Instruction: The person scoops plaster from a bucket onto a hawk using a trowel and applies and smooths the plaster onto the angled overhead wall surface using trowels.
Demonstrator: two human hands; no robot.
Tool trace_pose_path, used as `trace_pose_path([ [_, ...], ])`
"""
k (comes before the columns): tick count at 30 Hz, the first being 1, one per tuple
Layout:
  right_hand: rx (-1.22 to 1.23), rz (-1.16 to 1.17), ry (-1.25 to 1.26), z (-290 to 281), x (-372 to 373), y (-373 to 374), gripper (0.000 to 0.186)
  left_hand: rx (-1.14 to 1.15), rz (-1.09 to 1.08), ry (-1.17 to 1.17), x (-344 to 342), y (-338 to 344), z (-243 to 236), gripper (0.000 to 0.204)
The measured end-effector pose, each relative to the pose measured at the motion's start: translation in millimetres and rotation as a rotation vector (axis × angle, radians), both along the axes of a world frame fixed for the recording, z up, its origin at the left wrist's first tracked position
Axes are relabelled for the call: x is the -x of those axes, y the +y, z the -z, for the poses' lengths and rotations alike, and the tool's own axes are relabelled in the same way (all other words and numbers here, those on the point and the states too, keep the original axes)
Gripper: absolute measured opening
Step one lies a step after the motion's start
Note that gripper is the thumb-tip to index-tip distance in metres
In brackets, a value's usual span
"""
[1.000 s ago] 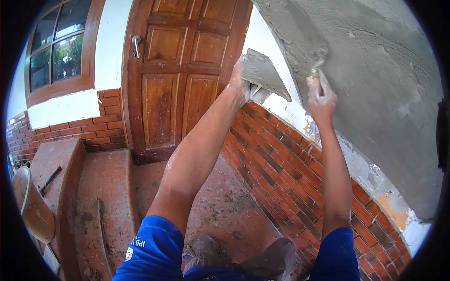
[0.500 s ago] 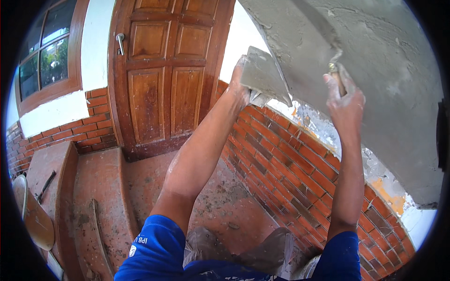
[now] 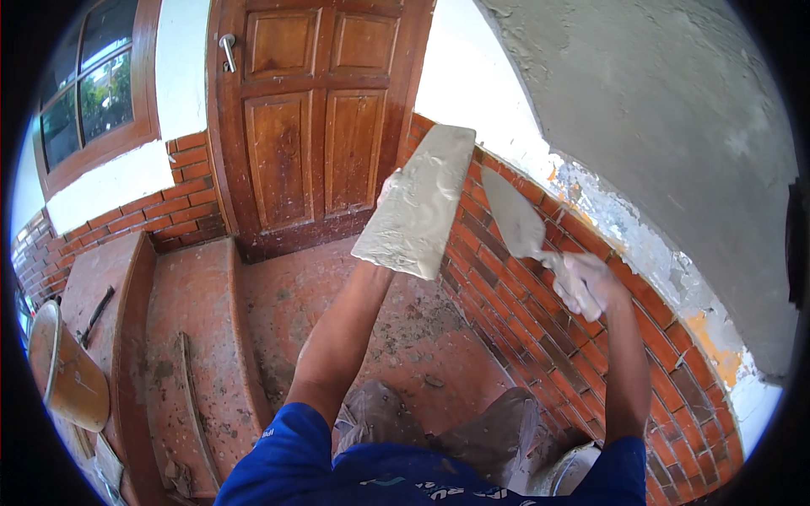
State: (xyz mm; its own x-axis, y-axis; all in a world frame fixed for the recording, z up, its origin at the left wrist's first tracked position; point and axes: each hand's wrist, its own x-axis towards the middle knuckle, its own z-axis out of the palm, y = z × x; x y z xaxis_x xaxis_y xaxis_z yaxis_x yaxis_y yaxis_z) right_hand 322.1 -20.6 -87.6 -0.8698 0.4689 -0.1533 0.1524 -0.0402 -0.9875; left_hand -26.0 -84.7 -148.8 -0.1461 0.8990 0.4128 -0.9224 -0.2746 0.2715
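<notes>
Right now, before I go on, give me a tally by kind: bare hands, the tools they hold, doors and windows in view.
Hands: 2 (left hand, mostly hidden behind the board; right hand)
Trowel: 1
Mortar-coated board: 1
Door: 1
Window: 1
Total: 6

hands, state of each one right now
Left hand, mostly hidden: holding the flat, rectangular, mortar-coated grey board.
Right hand: closed, holding the grey, leaf-shaped metal trowel.
</notes>
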Motion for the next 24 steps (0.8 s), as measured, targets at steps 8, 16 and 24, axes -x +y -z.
trace_pose_path([
  [8, -1.419, 0.358, 0.187, 27, 32, -56, 0.041, -0.173, -0.139, 0.185, 16, -10, -43, 0.055],
  [16, -1.775, 0.607, 0.403, -82, 148, -12, 0.026, -0.145, -0.534, 0.434, 5, -88, -116, 0.066],
  [24, -1.366, 0.705, 0.563, -239, 247, -18, 0.046, -0.259, -0.567, 0.435, 39, -104, -180, 0.060],
])
